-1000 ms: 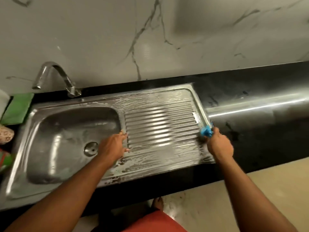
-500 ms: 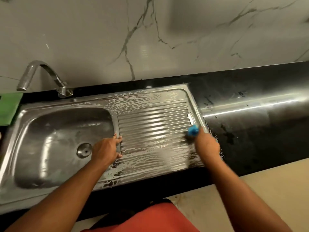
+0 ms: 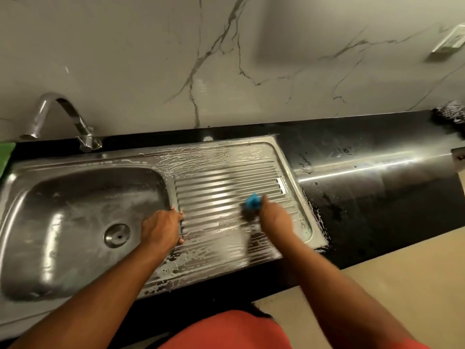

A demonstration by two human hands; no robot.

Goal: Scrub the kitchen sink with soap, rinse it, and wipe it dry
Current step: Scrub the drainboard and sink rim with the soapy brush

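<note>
The steel sink [image 3: 75, 248] sits in a shiny black bench [image 3: 377, 187]. The sink has a deep bowl [image 3: 83, 205] on its left part and a flat draining board [image 3: 226, 177] with long ridges on its right part. A round drain [image 3: 117, 235] is in the bottom of the bowl.

The right hand [image 3: 275, 217] is over the draining board, near the middle of the ridges. Its grip is closed tight on a blue scrubber [image 3: 253, 201], and the scrubber sticks out past the fingers and touches the ridges (this hand looks a bit blurry).

The left hand [image 3: 161, 229] rests on the strip of the sink between the bowl and the board. Its grip is loose and holds nothing, with the fingertips lying at the edge of the ridges.

White soap foam [image 3: 201, 157] covers the back of the board and its near edge. Some foam also lies on the bench just beside the sink's right edge.

A bent silver tap [image 3: 63, 117] stands behind the sink's left part, in front of a pale marble wall [image 3: 151, 59]. A green thing [image 3: 6, 149] peeks in at the sink's far left. A dark cloth [image 3: 450, 114] lies on the bench well apart from the sink, far to its right.
</note>
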